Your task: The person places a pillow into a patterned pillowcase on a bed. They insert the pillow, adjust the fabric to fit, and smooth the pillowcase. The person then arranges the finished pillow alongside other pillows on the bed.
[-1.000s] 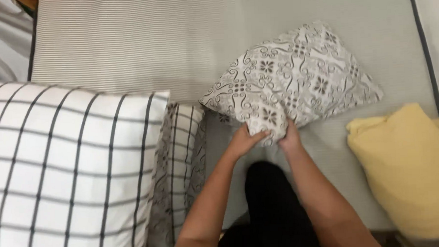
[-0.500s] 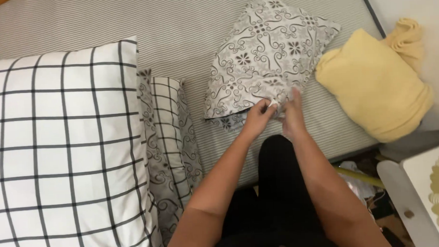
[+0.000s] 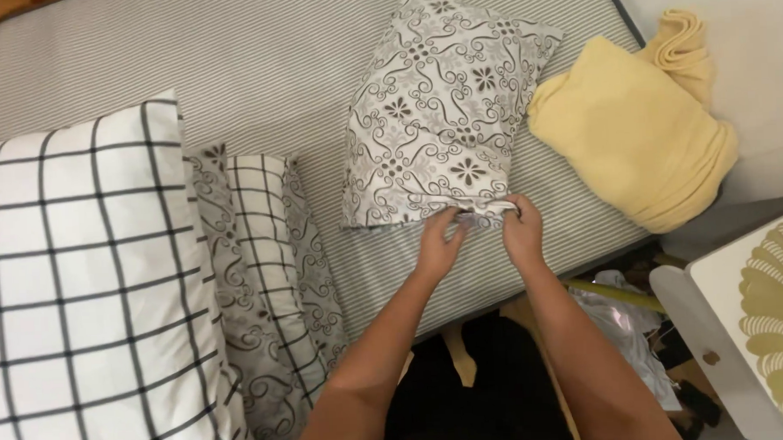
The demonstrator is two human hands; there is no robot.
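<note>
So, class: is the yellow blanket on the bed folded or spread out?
Folded: the yellow blanket sits as a compact, layered bundle beside the patterned pillow.

Three pillows lie on one bed [image 3: 230,61]: a checked pillow [image 3: 73,292] at the left, a narrow pillow [image 3: 263,276] beside it, and a patterned pillow [image 3: 440,105] farther right. One yellow blanket [image 3: 640,133] sits at the far right. Two hands work here, the left hand [image 3: 438,244] and the right hand [image 3: 522,233].
</note>
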